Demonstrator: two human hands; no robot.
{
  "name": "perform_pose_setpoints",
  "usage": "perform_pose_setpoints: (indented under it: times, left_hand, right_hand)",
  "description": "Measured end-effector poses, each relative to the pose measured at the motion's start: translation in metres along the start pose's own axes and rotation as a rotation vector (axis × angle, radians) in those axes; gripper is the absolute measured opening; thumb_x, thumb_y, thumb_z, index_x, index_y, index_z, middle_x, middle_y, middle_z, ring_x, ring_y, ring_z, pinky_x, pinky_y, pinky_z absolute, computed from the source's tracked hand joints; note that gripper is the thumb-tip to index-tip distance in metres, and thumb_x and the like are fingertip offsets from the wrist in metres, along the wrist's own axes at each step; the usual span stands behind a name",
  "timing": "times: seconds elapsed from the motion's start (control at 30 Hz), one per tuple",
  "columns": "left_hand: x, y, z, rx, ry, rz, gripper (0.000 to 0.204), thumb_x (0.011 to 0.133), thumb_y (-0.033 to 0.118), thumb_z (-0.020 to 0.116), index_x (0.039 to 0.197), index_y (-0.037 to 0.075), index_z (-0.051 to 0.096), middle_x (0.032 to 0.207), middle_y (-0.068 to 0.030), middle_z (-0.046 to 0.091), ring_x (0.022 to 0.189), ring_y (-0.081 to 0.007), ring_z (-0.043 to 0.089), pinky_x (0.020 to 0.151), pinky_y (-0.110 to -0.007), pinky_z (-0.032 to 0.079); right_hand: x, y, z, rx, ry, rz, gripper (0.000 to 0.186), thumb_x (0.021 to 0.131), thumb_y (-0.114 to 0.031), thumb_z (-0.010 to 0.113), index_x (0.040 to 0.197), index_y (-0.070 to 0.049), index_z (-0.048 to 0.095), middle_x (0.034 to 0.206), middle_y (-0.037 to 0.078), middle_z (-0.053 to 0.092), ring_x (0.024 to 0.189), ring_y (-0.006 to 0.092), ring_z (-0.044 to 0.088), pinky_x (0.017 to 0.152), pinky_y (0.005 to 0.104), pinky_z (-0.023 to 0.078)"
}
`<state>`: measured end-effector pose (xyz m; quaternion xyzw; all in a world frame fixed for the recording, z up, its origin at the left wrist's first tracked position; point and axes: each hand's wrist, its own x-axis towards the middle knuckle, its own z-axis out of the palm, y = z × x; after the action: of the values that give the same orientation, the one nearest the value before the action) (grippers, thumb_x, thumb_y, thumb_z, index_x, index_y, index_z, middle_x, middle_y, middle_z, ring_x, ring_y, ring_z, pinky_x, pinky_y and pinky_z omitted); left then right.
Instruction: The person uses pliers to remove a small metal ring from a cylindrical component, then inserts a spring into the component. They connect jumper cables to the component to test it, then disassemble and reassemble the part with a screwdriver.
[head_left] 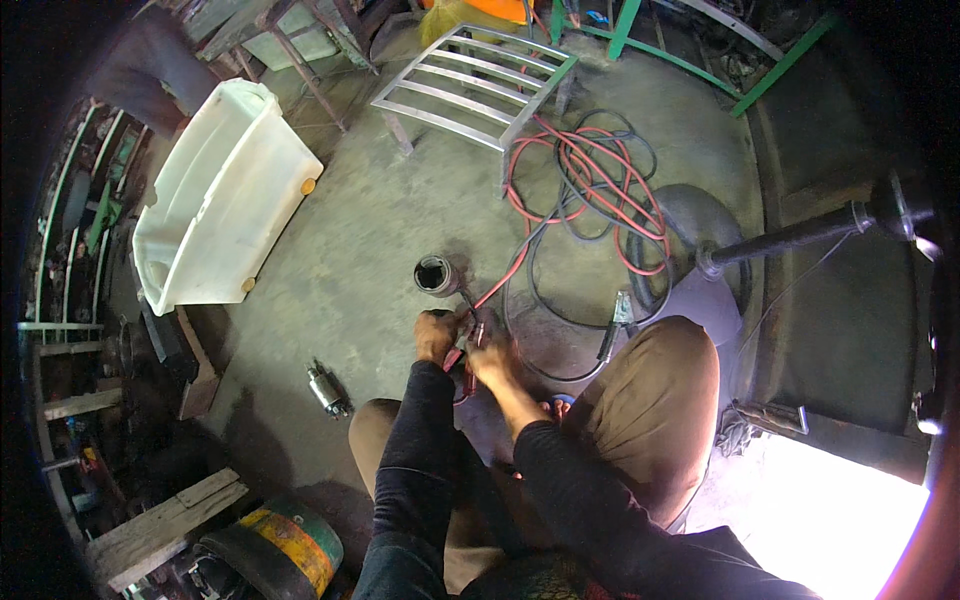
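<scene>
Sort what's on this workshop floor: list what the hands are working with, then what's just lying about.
In hand:
left hand and right hand, closed on a red-handled tool
red cable running to it
small round can close by

Lying about:
white tub
metal grate
small motor
fan stand

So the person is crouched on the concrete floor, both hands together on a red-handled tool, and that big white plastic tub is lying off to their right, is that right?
Not quite. The white plastic tub lies to the person's left, not their right, as the head view shows. The rest holds: the person crouches on the concrete floor, with the left hand and right hand together on a red-handled tool.
</scene>
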<state>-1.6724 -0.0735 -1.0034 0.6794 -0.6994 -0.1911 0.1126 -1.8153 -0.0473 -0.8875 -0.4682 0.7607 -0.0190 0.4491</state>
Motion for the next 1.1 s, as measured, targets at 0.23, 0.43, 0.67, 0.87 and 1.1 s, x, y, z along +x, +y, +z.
perform_pose_setpoints:
  times: [0.23,0.43,0.67,0.87,1.1]
  left_hand:
    - [0.011,-0.024,-0.029,-0.493,0.257,-0.185,0.02,0.094,0.021,0.064,0.097,0.004,0.074,0.09,-0.0155,0.075,0.083,-0.033,0.069,0.074,-0.047,0.05]
    - [-0.019,-0.006,-0.19,-1.208,0.258,-0.439,0.043,0.102,0.034,0.06,0.132,0.004,0.066,0.12,-0.0121,0.073,0.1,-0.0241,0.071,0.086,-0.035,0.053]
    - [-0.107,0.016,-0.273,-1.033,0.487,-0.654,0.045,0.102,0.031,0.061,0.132,-0.003,0.065,0.115,-0.0173,0.073,0.094,-0.0251,0.072,0.082,-0.035,0.057]
    - [-0.143,0.019,-0.258,-1.291,0.755,-0.718,0.027,0.102,0.017,0.062,0.119,-0.002,0.07,0.097,-0.0108,0.074,0.078,-0.019,0.071,0.069,-0.031,0.057]
    - [-0.138,0.05,-0.224,-1.089,0.532,-0.73,0.03,0.101,0.018,0.064,0.12,-0.004,0.069,0.096,-0.0123,0.074,0.081,-0.0167,0.07,0.074,-0.029,0.056]
  right_hand:
    - [-0.11,0.013,-0.333,0.785,0.751,-0.873,0.02,0.097,-0.018,0.067,0.109,-0.004,0.071,0.092,0.007,0.07,0.076,0.016,0.063,0.07,0.0323,0.053]
    - [0.008,0.227,-0.257,0.405,0.442,-0.226,0.026,0.1,-0.027,0.059,0.104,-0.004,0.07,0.104,0.012,0.071,0.09,0.0227,0.069,0.079,0.0382,0.056]
    - [0.061,0.278,-0.112,-0.224,0.821,-0.228,0.064,0.084,-0.042,0.079,0.128,-0.001,0.059,0.126,0.024,0.059,0.113,0.0437,0.062,0.095,0.0498,0.053]
    - [0.054,0.2,-0.136,-0.26,0.344,0.134,0.078,0.085,-0.057,0.075,0.148,-0.019,0.051,0.131,0.022,0.053,0.109,0.0444,0.066,0.09,0.0532,0.055]
    - [0.061,0.19,-0.137,-0.414,0.3,0.011,0.072,0.091,-0.048,0.072,0.148,-0.01,0.05,0.13,0.025,0.058,0.11,0.0452,0.065,0.093,0.0519,0.054]
